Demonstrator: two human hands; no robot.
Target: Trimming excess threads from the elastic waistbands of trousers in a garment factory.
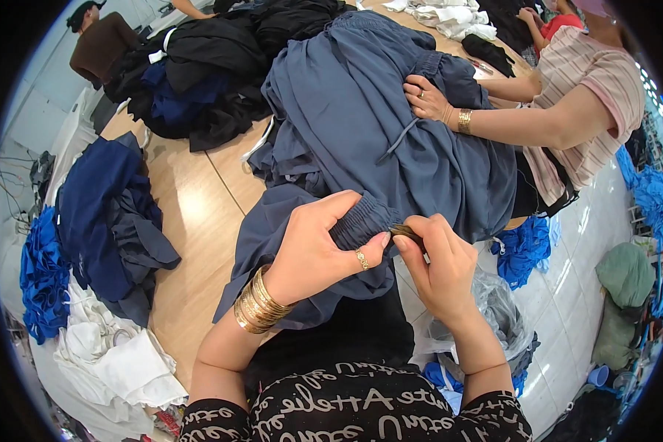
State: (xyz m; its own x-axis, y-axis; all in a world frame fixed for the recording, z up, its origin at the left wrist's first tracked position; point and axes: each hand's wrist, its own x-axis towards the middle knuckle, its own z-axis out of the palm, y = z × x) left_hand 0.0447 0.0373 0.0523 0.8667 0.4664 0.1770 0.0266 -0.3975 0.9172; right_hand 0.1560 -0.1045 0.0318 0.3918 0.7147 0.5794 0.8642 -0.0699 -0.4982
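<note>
Wooden table (199,199) before me: left hand (313,247) gripping gathered blue-grey cloth (362,222); right hand (443,267) pinching a small dark tool (407,232).

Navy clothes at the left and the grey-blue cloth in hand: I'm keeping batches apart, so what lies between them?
In the head view, a strip of wooden table, crossed by a dark seam, separates the navy clothes from the grey-blue cloth.
</note>
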